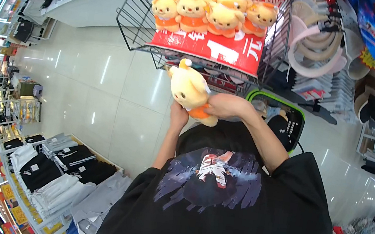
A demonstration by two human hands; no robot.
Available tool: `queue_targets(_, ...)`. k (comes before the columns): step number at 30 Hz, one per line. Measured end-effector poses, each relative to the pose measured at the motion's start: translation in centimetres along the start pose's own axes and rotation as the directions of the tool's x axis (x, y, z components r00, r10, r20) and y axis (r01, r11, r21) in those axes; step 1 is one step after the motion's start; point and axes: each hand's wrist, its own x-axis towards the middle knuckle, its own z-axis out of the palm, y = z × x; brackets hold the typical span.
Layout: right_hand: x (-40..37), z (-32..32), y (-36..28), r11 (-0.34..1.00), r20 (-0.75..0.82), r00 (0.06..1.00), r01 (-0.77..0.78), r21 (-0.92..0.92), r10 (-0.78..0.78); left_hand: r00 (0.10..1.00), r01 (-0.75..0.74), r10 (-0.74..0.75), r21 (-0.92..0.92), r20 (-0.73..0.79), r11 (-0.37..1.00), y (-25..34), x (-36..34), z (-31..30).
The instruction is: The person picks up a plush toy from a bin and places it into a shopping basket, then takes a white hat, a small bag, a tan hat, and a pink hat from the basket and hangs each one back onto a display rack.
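Head camera view: the right hand point(224, 105) is grasping a plush toy point(187, 88) by its orange-clad body, near the middle of the frame, with the thumb side pressing into the soft fabric. The left hand point(178, 115) is touching the toy from below and to the left; its fingers are partly hiding behind the plush, so how firmly they are closing cannot be told. The toy is leaning, its round, pale-yellow fuzzy head facing left and a small rounded tuft sticking up on top.

Just above, at the top centre, a black wire basket point(131, 19) is holding a cluster of similar plush toys point(193, 10), yellow-headed and orange-bodied, sitting close together on a glossy red sign point(178, 44) with white characters. To the right of the right hand, a dark basket with a bright green rim point(300, 116) is standing partly behind the forearm. Smooth, curved pale-pink and beige bands point(296, 55) are hanging at the upper right. Folded black, white and grey garments point(50, 188) are lying in stacks at the lower left, and polished pale floor tiles point(142, 82) are reflecting light streaks. A loose black shirt point(230, 223) with a printed picture is filling the lower centre.
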Motion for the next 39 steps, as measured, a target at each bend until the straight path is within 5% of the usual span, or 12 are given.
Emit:
queue_targets(4,-0.5,10.5,4.3,0.949,0.304,0.912,-0.307,0.066,0.274,0.999,-0.032,0.031,0.037,0.007,0.999,1.9,-3.3,-0.1)
queue_targets(5,-0.1,14.5,7.9,0.981,0.003,0.997,-0.079,0.175,0.079,0.995,-0.099,0.097,0.15,0.023,0.984,1.4,-4.0,-0.3)
queue_targets(6,-0.4,17.3,9.7,0.961,-0.317,0.943,0.171,0.215,-0.097,0.986,-0.167,0.158,0.262,0.055,0.95,1.2,-5.0,-0.7)
queue_targets(8,-4.4,14.6,6.8,0.982,-0.358,0.932,0.113,0.154,-0.051,0.971,-0.236,0.218,0.272,0.094,0.933,2.4,-7.7,-0.8)
queue_targets(10,-6.1,15.0,8.0,0.997,-0.469,0.881,-0.031,0.073,0.061,0.989,-0.109,0.081,0.24,0.124,0.965,3.8,-9.8,0.1)
queue_targets(12,-6.8,15.0,9.3,0.994,-0.653,0.755,0.015,0.107,0.059,0.973,-0.178,0.129,0.268,0.189,0.947,5.6,-12.1,0.7)
queue_targets(15,-10.1,12.4,6.0,0.962,-0.577,0.772,-0.239,0.128,0.268,0.918,-0.253,0.179,0.175,0.353,0.952,5.6,-15.8,2.9)
queue_targets(20,-14.3,13.2,5.0,0.91,-0.49,0.784,-0.412,0.051,0.382,0.836,-0.025,-0.091,0.204,0.542,0.979,5.5,-18.5,5.6)
queue_targets(24,-16.8,21.4,6.8,0.839,-0.446,0.732,-0.538,0.086,0.515,0.874,-0.174,0.029,0.256,0.486,0.951,5.6,-18.6,7.2)
queue_targets(27,-19.7,23.1,5.4,0.804,-0.294,0.749,-0.565,0.186,0.594,0.884,-0.196,0.013,0.345,0.467,0.918,5.9,-18.6,8.7)
queue_targets(34,-26.6,27.9,6.5,0.808,-0.459,0.665,-0.466,0.361,0.589,0.831,-0.3,0.027,0.407,0.555,0.863,8.5,-20.8,14.5)
queue_targets(39,-29.5,35.0,15.2,0.765,-0.445,0.656,-0.341,0.547,0.61,0.834,-0.312,0.042,0.407,0.551,0.858,4.1,-25.6,20.9)
